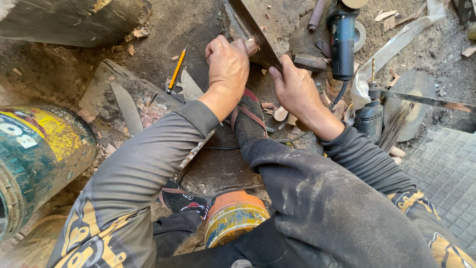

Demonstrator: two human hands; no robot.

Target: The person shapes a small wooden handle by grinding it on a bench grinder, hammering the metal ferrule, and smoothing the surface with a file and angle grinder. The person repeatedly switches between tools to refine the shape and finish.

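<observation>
- Left hand (227, 63), arm stretched forward, fist closed around a wooden handle (252, 46).
- Right hand (296, 89), wrist bent, fingers pinching the big blade (258, 34).

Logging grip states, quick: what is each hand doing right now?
Left hand: closed around a wooden handle.
Right hand: closed on the flat metal blade, fingers over its edge.

Two hands work here, the left hand (227, 63) and the right hand (295, 89). One yellow pencil (176, 70) lies on the ground. Two power tools sit nearby: one angle grinder (342, 37) and one drill (370, 115). Two loose knife blades (127, 106) lie at left. One painted drum (37, 154) and one orange-topped can (234, 216) stand close.
</observation>
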